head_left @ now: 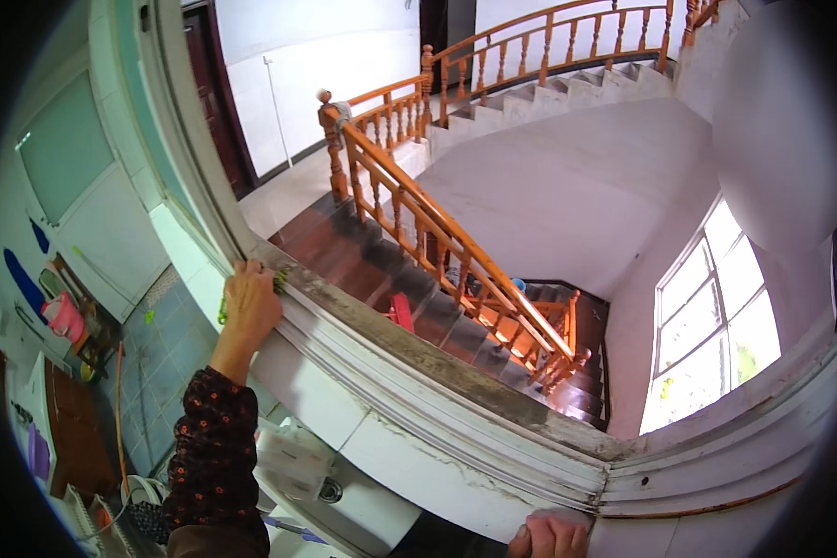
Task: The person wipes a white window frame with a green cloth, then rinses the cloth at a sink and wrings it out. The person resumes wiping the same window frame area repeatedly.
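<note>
My left hand (253, 299) reaches out to the window sill (418, 377), where the upright frame (181, 121) meets it. Its fingers are closed, and bits of a small bright green thing (222, 312) stick out on both sides of them; its kind cannot be made out. Low in the view, my right hand (551, 537) is by the edge of the white tiled ledge (437, 474), below the sliding-window track (493, 456). The fingers there are curled, and whatever they may hold is hidden.
Beyond the opening, a dark staircase (372, 251) with an orange wooden railing (437, 237) drops away, and a red object (401, 312) sits on its steps. A white sink (381, 498) with a plastic bag (293, 456) lies below the ledge. A pink container (63, 316) stands at left.
</note>
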Demonstrator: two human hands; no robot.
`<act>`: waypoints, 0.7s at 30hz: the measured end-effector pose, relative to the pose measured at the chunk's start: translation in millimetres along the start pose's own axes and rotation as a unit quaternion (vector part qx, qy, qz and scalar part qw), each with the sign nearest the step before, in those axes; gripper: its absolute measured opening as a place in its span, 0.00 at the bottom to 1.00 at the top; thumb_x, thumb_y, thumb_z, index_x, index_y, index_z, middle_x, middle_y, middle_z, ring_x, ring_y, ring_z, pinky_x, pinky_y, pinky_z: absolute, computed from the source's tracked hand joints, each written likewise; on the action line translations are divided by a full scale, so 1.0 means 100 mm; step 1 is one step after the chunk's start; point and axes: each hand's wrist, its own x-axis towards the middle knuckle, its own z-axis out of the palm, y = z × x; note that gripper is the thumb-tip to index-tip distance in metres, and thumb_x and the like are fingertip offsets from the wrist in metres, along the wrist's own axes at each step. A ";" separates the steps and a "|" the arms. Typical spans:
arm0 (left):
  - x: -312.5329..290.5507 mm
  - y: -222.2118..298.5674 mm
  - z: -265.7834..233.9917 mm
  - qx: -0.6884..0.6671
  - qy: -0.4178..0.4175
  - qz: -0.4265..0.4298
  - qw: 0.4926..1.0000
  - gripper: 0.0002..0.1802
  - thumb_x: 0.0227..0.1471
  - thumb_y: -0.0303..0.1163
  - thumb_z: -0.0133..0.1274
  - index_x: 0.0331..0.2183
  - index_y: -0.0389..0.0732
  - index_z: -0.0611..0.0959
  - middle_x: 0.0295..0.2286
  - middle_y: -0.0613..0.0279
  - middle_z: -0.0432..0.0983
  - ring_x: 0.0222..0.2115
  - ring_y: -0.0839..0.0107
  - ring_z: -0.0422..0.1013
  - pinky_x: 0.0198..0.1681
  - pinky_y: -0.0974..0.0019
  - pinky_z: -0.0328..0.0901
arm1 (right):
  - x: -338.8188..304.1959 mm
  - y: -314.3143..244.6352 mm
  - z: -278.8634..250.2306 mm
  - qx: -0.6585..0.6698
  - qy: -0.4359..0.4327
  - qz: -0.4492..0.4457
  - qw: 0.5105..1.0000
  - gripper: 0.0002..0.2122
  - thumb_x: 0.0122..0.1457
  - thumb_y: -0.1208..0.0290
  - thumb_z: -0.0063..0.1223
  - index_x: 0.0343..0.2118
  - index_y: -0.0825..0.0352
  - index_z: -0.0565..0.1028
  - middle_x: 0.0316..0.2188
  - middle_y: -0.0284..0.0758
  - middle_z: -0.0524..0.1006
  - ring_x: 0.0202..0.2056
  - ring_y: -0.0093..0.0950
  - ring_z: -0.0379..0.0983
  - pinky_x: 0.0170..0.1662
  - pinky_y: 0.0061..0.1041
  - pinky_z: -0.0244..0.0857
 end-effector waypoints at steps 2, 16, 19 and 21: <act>0.09 0.03 -0.01 -0.013 -0.033 -0.003 0.999 0.11 0.38 0.23 0.55 0.28 0.35 0.86 0.38 0.51 0.76 0.45 0.52 0.70 0.44 0.52 0.68 | -0.04 0.00 -0.02 0.002 -0.019 0.024 1.000 0.07 0.61 0.68 0.54 0.35 0.65 0.79 0.31 0.39 0.77 0.31 0.41 0.74 0.37 0.43 0.69; -0.10 -0.18 0.22 -0.173 -0.022 0.069 0.982 0.13 0.35 0.24 0.53 0.29 0.42 0.85 0.35 0.53 0.78 0.39 0.49 0.74 0.41 0.50 0.70 | -0.12 0.01 -0.10 -0.046 -0.003 0.016 0.999 0.14 0.66 0.64 0.46 0.32 0.67 0.80 0.31 0.40 0.79 0.31 0.42 0.75 0.35 0.42 0.69; -0.24 0.48 -0.19 -0.226 -0.118 0.131 0.958 0.15 0.35 0.24 0.53 0.31 0.45 0.85 0.36 0.57 0.78 0.39 0.52 0.75 0.40 0.52 0.71 | -0.16 0.00 0.00 -0.043 0.026 0.019 0.999 0.14 0.66 0.66 0.45 0.32 0.68 0.80 0.31 0.41 0.79 0.32 0.42 0.76 0.38 0.41 0.70; -0.38 0.66 -0.43 -0.362 -0.088 0.213 0.903 0.17 0.36 0.23 0.53 0.33 0.45 0.85 0.38 0.60 0.78 0.41 0.54 0.75 0.41 0.53 0.72 | -0.10 -0.04 0.02 -0.033 0.026 0.013 0.999 0.13 0.66 0.67 0.46 0.32 0.68 0.80 0.31 0.41 0.79 0.32 0.42 0.76 0.38 0.40 0.70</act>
